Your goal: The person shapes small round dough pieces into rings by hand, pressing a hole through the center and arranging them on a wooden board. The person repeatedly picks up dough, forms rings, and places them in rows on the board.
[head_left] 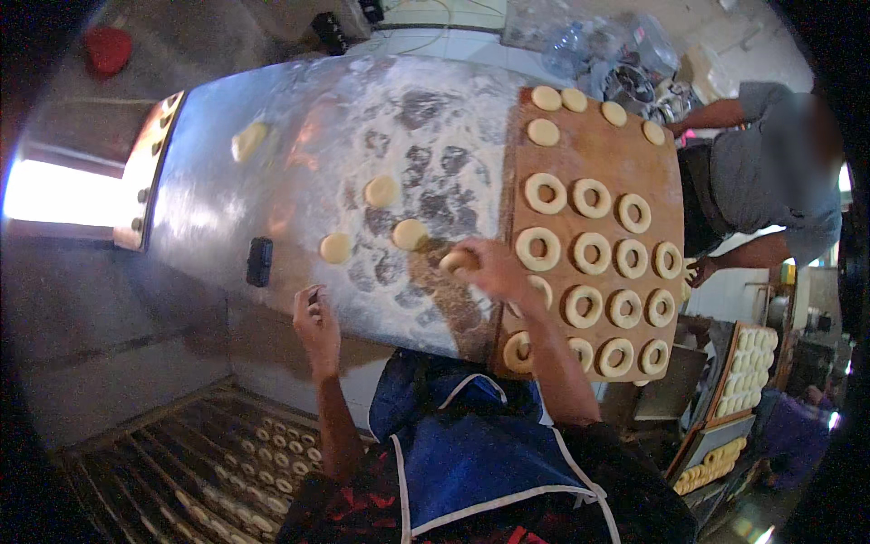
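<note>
Wooden board (598, 156) at right, bearing dough rings (578, 199)
Hands apart: right hand (498, 272) gripping a dough piece (457, 261) mid-frame; left hand (317, 331) curled, contents unclear.

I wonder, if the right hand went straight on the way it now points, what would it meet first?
Beyond the dough piece it holds, the right hand would probably meet the nearest dough disc on the floured metal tabletop, though its height is unclear.

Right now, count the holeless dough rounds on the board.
5: leftmost round, second round, third round, rightmost round along the far edge of the board; fifth round just nearer than the leftmost. The right forearm may hide others.
</note>
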